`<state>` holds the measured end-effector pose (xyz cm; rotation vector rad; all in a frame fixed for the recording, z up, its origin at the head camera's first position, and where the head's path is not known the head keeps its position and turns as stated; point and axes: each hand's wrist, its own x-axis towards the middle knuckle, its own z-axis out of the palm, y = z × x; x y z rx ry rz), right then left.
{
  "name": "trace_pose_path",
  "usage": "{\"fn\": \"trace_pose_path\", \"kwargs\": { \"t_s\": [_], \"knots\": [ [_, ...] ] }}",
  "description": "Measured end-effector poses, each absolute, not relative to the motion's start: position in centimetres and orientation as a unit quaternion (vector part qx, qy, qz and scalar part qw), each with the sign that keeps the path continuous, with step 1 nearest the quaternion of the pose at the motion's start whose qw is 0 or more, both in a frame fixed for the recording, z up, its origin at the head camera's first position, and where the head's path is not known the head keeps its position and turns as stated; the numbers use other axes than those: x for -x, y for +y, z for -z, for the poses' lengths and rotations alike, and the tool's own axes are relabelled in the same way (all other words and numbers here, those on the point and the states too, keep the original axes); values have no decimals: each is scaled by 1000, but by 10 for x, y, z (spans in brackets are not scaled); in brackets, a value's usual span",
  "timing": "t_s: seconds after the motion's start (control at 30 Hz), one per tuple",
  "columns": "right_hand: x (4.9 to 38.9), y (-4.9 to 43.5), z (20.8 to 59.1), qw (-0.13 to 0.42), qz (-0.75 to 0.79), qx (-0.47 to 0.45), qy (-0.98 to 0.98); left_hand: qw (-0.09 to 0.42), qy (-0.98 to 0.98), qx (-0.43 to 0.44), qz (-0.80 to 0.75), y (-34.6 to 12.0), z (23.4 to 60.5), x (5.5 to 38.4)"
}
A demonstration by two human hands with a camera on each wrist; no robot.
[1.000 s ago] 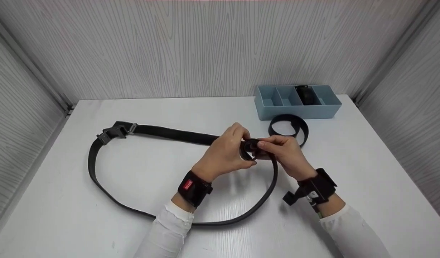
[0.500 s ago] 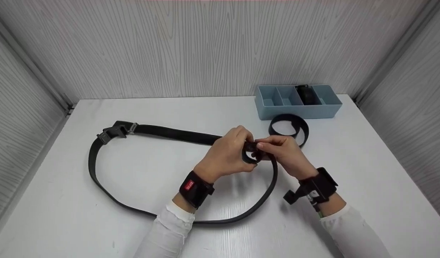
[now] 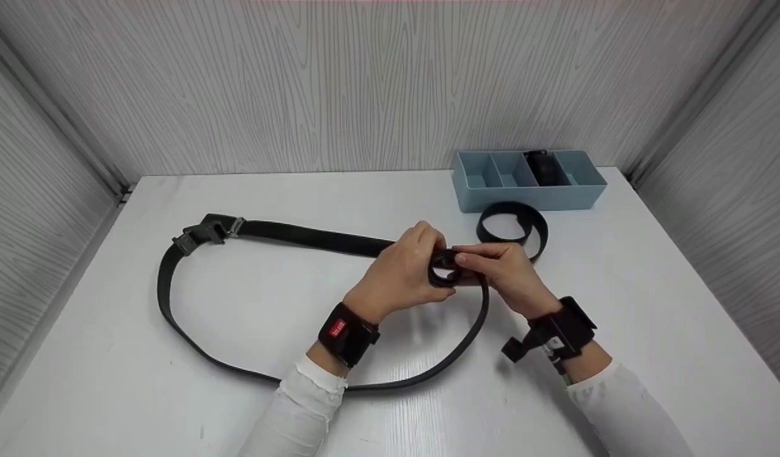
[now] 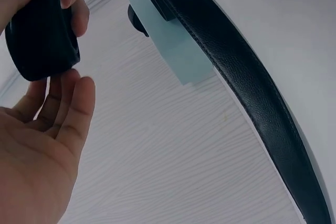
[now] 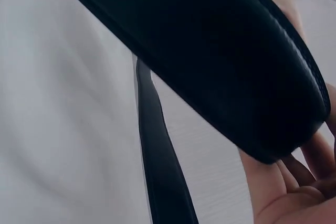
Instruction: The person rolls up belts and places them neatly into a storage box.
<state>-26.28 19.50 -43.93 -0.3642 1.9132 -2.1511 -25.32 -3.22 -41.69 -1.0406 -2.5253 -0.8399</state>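
Note:
A black leather belt [image 3: 320,239] lies in a wide loop on the white table, with a grey metal buckle [image 3: 202,235] at its left. At the loop's right side, part of the strap is wound into a small coil [image 4: 42,40] between the two hands. My left hand [image 3: 399,273] holds the coil from the left, fingers above and thumb below in the head view. On the coil's right, my right hand [image 3: 510,273] pinches the strap between thumb and fingers. In the right wrist view the strap [image 5: 210,51] hides part of the fingers.
A light blue divided box [image 3: 529,198] stands at the back right, with a rolled black belt [image 3: 542,168] in one compartment. Just in front of it curls a loose black strap [image 3: 537,222], passing behind my right hand. Patterned panels enclose the table's back and sides.
The strip between my hands has turned into a rounder ring. The loop's lower strand has drawn slightly up and inward. Both hands stay in nearly the same place.

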Motion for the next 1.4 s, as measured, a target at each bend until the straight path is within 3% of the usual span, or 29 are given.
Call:
{"fn": "trace_pose_path", "kwargs": {
  "t_s": [0.13,0.23,0.4,0.77,1.17,1.4],
  "knots": [
    [269,205,442,173,706,134,673,84,-867,393,294,-33,419,253],
    [272,210,442,201,688,139,683,70,-861,408,297,-31,422,254],
    [273,207,443,202,696,148,673,93,-872,387,286,-29,423,252],
    [266,195,443,141,746,104,643,169,-895,317,265,-27,424,254],
    [273,212,442,198,703,142,669,83,-859,410,296,-30,422,254],
    [274,215,440,227,700,151,661,98,-850,425,297,-25,425,253]
  ]
}}
